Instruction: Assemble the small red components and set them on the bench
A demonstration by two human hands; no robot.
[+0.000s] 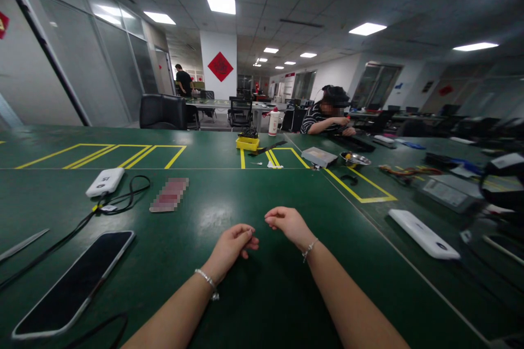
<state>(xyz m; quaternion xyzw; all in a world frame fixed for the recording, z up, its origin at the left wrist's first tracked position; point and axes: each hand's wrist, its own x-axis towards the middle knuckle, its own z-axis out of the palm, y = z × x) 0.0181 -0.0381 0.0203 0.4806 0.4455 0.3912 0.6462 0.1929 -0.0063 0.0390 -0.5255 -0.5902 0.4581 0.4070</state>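
In the head view my left hand (pixel 235 245) is low over the green table, its thumb pressed to the index finger and the other fingers loosely curled. Facing it across a small gap is my right hand (pixel 289 223), its fingertips pinched together and pointing left. Anything between either set of fingertips is hidden or too small to make out. The hands do not touch each other. Beyond my left hand lies a blurred-out pinkish flat item (pixel 170 194). A phone (pixel 76 283) rests screen up at the left.
A white power bank (pixel 105 182) with a black cable lies at left, another white device (pixel 423 233) at right. Farther off are a yellow bin (pixel 247 144), a white bottle (pixel 273 122), a grey box (pixel 319 156) and a metal bowl (pixel 355 159). A person (pixel 327 114) works across the table.
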